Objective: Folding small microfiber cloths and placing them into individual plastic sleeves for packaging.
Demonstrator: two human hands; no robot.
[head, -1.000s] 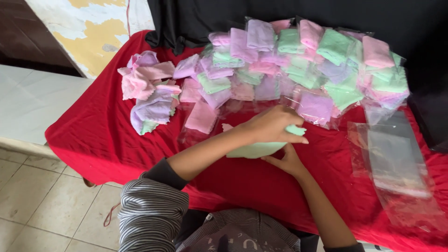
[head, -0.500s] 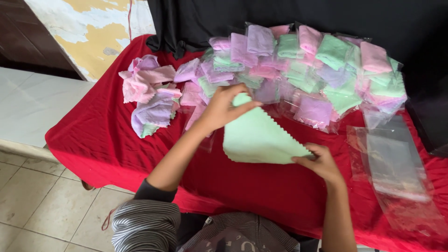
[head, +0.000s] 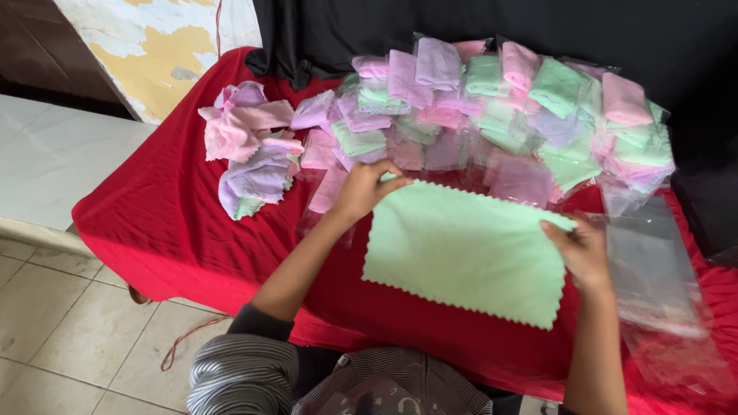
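Green cloth [head: 469, 250] is being held spread flat over the red table [head: 161, 223], its long axis running left to right, pinched at its far corners by the left hand [head: 365, 188] and right hand [head: 580, 250]. Clear bags [head: 653, 269] are lying just right; bagged pastel cloths [head: 500, 100] are piled beyond.

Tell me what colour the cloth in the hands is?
The cloth is light green, seen in the head view.

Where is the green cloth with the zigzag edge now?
In the head view, the green cloth lies spread on the red tablecloth, held between the left hand and right hand.
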